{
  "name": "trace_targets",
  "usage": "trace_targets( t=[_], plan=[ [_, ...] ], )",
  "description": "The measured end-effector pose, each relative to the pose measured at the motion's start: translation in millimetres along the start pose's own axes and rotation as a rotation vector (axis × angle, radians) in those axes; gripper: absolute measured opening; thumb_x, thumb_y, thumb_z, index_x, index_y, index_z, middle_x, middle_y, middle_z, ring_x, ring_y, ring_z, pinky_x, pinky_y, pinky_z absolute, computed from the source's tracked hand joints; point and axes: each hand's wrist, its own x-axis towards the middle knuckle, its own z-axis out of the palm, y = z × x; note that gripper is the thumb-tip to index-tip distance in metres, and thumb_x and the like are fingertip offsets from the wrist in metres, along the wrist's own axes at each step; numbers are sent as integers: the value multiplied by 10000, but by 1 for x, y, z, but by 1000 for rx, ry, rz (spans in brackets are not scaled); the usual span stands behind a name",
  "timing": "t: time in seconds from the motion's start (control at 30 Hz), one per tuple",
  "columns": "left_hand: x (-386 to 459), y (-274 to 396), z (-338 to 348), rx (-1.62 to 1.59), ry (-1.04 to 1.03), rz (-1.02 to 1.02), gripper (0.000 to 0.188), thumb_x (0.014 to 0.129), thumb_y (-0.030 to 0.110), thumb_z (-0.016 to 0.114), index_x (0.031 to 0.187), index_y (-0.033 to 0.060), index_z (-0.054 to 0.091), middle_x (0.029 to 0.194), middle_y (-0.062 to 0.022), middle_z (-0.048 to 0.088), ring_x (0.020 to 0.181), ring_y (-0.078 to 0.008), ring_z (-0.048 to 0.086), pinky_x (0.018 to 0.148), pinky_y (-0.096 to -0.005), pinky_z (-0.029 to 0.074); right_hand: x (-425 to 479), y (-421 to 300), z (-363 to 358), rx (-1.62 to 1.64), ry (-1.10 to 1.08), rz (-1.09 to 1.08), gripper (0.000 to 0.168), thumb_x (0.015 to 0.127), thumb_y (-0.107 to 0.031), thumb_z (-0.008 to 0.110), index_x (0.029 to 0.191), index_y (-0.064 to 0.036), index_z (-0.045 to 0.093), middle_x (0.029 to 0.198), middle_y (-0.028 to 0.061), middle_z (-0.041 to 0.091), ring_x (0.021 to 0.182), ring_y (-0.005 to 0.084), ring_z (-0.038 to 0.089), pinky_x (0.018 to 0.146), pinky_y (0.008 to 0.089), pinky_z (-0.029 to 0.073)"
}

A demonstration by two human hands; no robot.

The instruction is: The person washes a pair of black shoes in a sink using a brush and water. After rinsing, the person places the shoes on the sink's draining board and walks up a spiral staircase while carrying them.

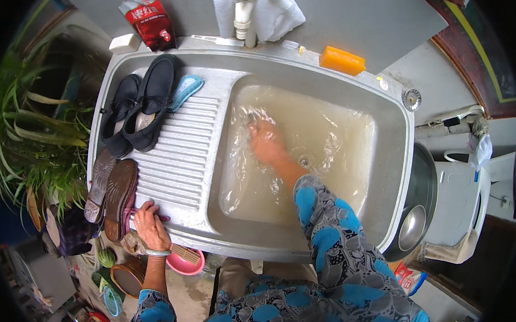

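My right hand (265, 139) is in the cloudy water of the laundry sink (382, 167), blurred, fingers spread partly under the surface; whether it holds anything cannot be told. My left hand (151, 229) rests at the front left edge of the washboard drainboard (184, 152), close to a pink strap or handle (163, 218) beside an upturned pair of brown-soled shoes (119, 199). Its grip on the pink thing is unclear. Behind them on the drainboard lie black moccasin-style shoes (149, 107) and a light blue insole or pad (186, 91).
Along the back rim are a white soap bar (124, 44), a red packet (153, 24), an orange soap block (342, 60) and a metal drain strainer (412, 100). A faucet pipe (242, 18) rises there. Plants (45, 128) crowd the left; a metal bowl (412, 228) stands right.
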Motion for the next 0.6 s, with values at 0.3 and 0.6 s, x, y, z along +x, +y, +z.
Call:
trace_targets(
  t=[0.3, 0.6],
  plan=[
    [-3, 7, 1, -5, -13, -6, 229, 878, 95, 442, 1022, 3, 594, 1149, -174, 588, 1041, -351, 529, 941, -451, 368, -74, 193, 0, 20, 128, 308, 687, 893, -346, 559, 1517, -211, 306, 1586, 259, 115, 1444, 471, 160, 1156, 577, 194],
    [-14, 0, -14, 17, 32, 43, 220, 887, 100, 438, 1018, 5, 587, 1148, -172, 585, 1044, -346, 529, 936, -453, 365, -244, 157, 66, -112, -292, -10, 820, 807, -248, 585, 1528, -73, 233, 1494, 450, 45, 1407, 589, 67, 1168, 604, 66]
  ],
)
